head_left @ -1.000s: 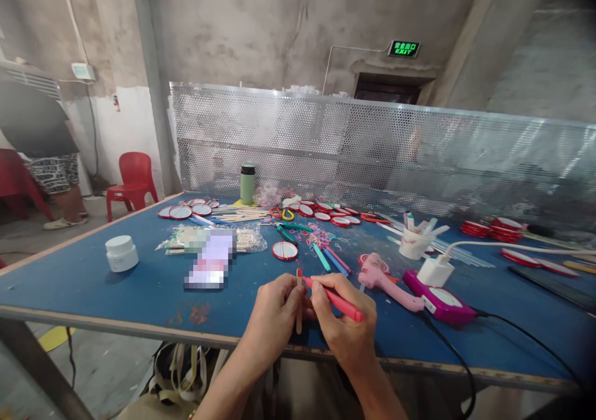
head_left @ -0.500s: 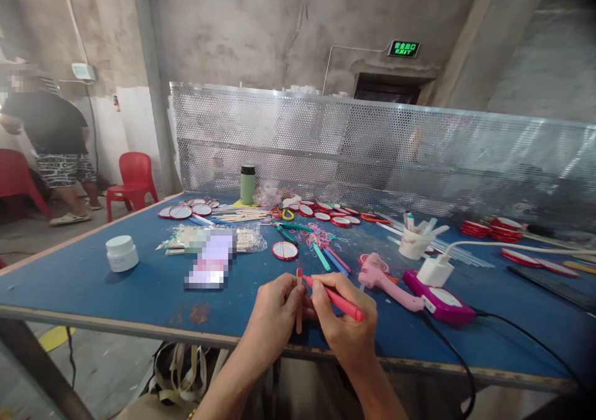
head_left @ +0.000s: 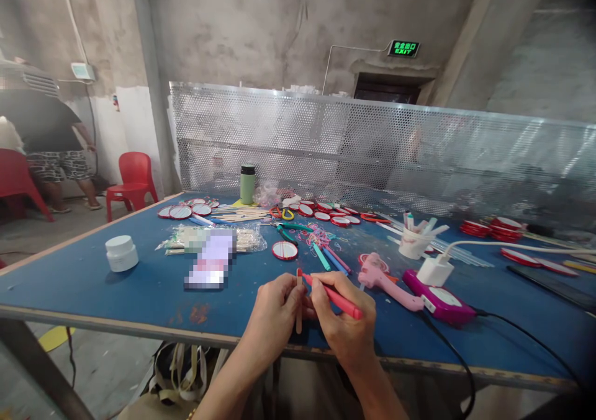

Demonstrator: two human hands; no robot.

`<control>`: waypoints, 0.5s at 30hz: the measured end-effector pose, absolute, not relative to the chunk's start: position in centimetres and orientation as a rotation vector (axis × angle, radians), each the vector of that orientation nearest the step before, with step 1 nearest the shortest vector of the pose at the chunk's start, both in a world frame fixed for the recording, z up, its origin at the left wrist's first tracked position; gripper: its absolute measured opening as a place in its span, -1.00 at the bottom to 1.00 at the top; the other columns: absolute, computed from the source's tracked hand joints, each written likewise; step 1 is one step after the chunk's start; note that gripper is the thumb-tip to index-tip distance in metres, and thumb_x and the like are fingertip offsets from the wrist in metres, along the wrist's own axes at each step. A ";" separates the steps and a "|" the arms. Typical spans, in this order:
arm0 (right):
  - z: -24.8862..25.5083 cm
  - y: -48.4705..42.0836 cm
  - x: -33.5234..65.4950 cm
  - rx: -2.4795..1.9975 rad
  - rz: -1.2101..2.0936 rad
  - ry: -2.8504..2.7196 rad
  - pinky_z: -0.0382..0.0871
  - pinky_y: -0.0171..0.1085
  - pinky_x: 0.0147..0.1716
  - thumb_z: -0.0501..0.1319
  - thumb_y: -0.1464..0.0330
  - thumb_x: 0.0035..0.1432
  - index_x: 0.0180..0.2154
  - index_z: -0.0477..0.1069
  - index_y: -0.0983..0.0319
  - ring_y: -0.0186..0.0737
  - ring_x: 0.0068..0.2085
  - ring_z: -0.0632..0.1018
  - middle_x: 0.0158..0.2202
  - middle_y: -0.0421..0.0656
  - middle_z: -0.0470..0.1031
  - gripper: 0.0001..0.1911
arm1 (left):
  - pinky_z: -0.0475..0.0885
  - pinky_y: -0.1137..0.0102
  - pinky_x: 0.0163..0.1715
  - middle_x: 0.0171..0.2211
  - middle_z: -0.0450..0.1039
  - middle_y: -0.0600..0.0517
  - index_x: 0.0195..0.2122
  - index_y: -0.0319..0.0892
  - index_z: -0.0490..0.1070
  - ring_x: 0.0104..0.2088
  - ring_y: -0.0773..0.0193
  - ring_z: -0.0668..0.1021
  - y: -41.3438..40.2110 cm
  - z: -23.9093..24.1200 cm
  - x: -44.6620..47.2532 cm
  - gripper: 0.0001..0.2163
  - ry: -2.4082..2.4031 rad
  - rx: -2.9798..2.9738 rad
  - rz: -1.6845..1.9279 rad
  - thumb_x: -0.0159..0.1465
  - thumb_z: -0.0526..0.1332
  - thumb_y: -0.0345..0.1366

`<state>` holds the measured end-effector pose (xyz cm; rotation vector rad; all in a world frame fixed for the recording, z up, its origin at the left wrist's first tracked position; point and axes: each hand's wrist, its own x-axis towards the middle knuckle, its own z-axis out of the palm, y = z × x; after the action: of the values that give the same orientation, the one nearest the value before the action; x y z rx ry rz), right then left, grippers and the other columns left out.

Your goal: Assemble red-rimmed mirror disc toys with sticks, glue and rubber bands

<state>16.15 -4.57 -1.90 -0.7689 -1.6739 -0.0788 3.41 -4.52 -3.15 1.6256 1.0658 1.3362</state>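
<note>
My left hand (head_left: 272,316) is closed around a thin wooden stick (head_left: 298,321), held upright over the near edge of the blue table (head_left: 93,283). My right hand (head_left: 342,321) grips a red marker pen (head_left: 342,303) like a pencil, its tip touching the reddened top end of the stick. Both hands sit close together, fingers touching.
A pink glue gun (head_left: 384,279), a magenta device (head_left: 440,302) with a white charger (head_left: 435,270) and black cable lie right of my hands. Red-rimmed discs (head_left: 284,250), coloured sticks, a paper cup (head_left: 413,242), a white jar (head_left: 121,252) and a green bottle (head_left: 247,184) lie farther back. A person (head_left: 51,141) stands far left by red chairs.
My hands have barely moved; the marker stays on the stick's top. The person at the far left has shifted about near the red chairs.
</note>
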 end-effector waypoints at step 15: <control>-1.8 -4.7 16.2 -0.765 -0.100 -1.685 0.38 -0.40 -0.42 0.17 0.49 0.21 -0.39 0.45 0.22 -0.37 -0.48 0.53 -0.50 -0.26 0.51 -0.85 | 0.28 0.52 -0.57 -0.68 0.38 0.11 -0.50 -0.16 0.33 -0.64 0.36 0.38 -4.6 -3.0 3.5 -0.70 1.057 1.602 1.338 0.33 0.08 -0.13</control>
<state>16.22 -4.73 -1.79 -0.7650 -1.6852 -0.0999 3.46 -4.64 -3.02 1.6025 1.0573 1.3377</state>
